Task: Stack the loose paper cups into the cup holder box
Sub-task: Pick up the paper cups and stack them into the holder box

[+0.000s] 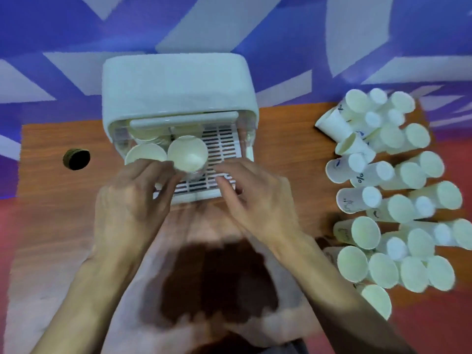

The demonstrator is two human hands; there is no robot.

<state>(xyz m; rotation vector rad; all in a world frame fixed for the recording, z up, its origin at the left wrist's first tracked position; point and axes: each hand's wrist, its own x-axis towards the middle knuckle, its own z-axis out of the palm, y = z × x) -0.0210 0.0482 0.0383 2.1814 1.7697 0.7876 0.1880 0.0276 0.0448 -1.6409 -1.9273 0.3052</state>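
The white cup holder box (176, 83) stands at the back of the table with its front open over a slotted tray (224, 146). Several paper cups sit mouth-up in its left part, one of them (145, 154) at the front left. My left hand (135, 198) pinches the left rim of another mouth-up paper cup (189, 154) just beside it, over the tray. My right hand (252, 198) hovers over the tray's front right corner with loosely curled fingers and holds nothing. The view is blurred.
A large heap of loose paper cups (388, 200) lies on its side along the right of the wooden table (286, 139). A round cable hole (76, 159) is at the left. A blue and white patterned wall rises behind the box.
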